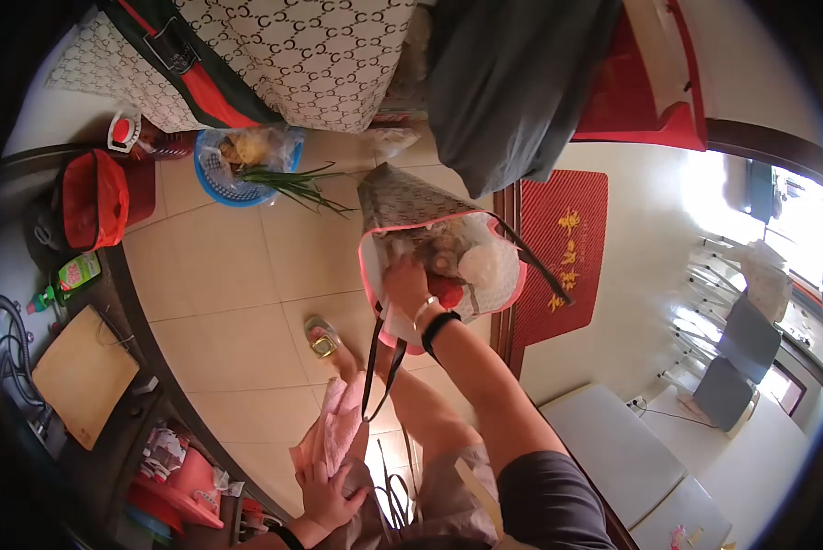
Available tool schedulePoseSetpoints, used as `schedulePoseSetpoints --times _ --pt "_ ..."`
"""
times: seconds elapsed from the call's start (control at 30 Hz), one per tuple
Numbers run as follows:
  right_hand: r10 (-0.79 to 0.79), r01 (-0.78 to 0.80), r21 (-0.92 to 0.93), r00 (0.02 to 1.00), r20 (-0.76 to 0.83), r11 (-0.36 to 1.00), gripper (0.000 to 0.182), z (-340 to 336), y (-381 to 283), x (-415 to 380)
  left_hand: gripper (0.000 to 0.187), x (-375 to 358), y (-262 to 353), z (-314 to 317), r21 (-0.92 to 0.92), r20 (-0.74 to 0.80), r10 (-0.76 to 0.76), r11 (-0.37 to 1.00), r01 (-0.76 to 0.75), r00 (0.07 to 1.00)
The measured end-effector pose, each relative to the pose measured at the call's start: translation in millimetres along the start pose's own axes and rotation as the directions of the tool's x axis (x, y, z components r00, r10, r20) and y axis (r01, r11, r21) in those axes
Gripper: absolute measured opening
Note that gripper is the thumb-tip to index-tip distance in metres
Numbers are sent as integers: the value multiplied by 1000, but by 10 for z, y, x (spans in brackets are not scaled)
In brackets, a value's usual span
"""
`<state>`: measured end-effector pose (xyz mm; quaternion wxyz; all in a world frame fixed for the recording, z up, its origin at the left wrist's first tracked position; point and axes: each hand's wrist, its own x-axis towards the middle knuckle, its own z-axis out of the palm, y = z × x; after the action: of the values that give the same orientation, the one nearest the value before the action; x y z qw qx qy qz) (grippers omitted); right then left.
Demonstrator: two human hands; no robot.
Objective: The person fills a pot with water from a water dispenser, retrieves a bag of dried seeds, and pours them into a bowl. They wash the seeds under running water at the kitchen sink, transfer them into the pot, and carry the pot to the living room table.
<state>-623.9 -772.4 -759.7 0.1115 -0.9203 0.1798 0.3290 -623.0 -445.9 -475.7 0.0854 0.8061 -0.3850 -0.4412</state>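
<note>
Cutting board [84,380] is seen well L of both hands, w/ green bottle [79,272] beside it. Blue basket [212,181] w/ green stalks [306,188] is set on floor [210,275], fwd of L hand. L hand [327,500] is laid at lower end of pink cloth [341,426], fingers spread; grip can't be told. R hand [407,282] is sunk in open patterned bag [400,200], nr red item [445,291]; grip hidden. Red mat [572,252] is seen R of R hand.

home kitchen, dish soap [77,273] and cutting board [86,376] at one side, blue basket [237,188] with green stalks [297,186], tiled floor [214,275], red doormat [563,252]
</note>
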Motion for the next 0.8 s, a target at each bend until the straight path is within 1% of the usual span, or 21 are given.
schedulePoseSetpoints --times 0.03,0.07,0.1,0.17,0.2,0.23,0.3,0.33,0.37,0.43,0.47,0.5,0.53,0.57,0.63,0.67,0.7,0.77,0.8 --pt "110 -112 19 991 76 994 25 118 -13 169 49 14 -5 -34 5 -19 8 1000 -8 1000" --pt "179 -175 40 979 -97 984 24 351 27 193 49 39 -23 -48 9 -41 15 1000 -15 999" --pt "174 -171 45 980 -95 984 24 358 34 214 49 57 -52 -28 12 -39 9 1000 -9 999" --pt "70 -70 -107 998 2 992 30 408 3 162 50 -6 -88 6 -28 -29 -12 1000 11 1000" --pt "48 -54 -111 997 -53 992 26 420 -23 111 51 -28 -94 26 -25 -50 -10 1000 9 999" --pt "47 -53 -124 997 -54 991 26 403 6 18 51 -39 -101 46 -35 -57 -8 999 6 998" --pt "66 -60 107 996 -53 992 18 237 149 -286 51 -86 -92 76 -40 -54 -12 999 10 998" --pt "44 12 217 967 -249 976 12 199 255 -431 51 -103 -78 85 -41 -35 -34 999 33 999" --pt "43 11 205 965 -257 979 12 125 321 -567 51 -119 -60 83 -46 -47 -28 999 26 999" --pt "243 -29 505 899 -364 863 11 -68 418 -858 50 -147 -33 110 -28 -44 -17 999 16 999" --pt "247 -33 501 897 -367 865 11 -206 438 -1053 51 -171 -63 167 -59 18 -34 998 35 999" --pt "238 -18 543 911 -338 839 12 -351 460 -1213 51 -237 -70 211 -60 11 -28 998 28 1000" --pt "226 1 582 921 -317 813 13 -513 465 -1301 51 -223 -49 171 -66 36 -29 997 32 999" --pt "227 4 577 917 -327 816 13 -639 423 -1379 52 -224 -42 155 -71 66 -32 997 36 997" --pt "189 72 602 913 -360 796 12 -794 334 -1355 52 -262 -68 203 -29 23 -11 1000 11 1000" --pt "175 108 624 910 -375 774 18 -813 278 -1249 53 -267 -63 181 -2 19 16 1000 -16 1000" --pt "172 119 622 906 -387 774 18 -730 247 -1063 53 -272 -74 179 27 21 39 999 -40 999" --pt "149 33 714 970 -192 700 27 -399 131 -642 54 -318 -92 205 10 19 5 1000 -6 1000" --pt "265 46 733 915 -303 679 29 -55 29 -403 54 -334 -101 204 -13 18 -19 1000 19 1000"
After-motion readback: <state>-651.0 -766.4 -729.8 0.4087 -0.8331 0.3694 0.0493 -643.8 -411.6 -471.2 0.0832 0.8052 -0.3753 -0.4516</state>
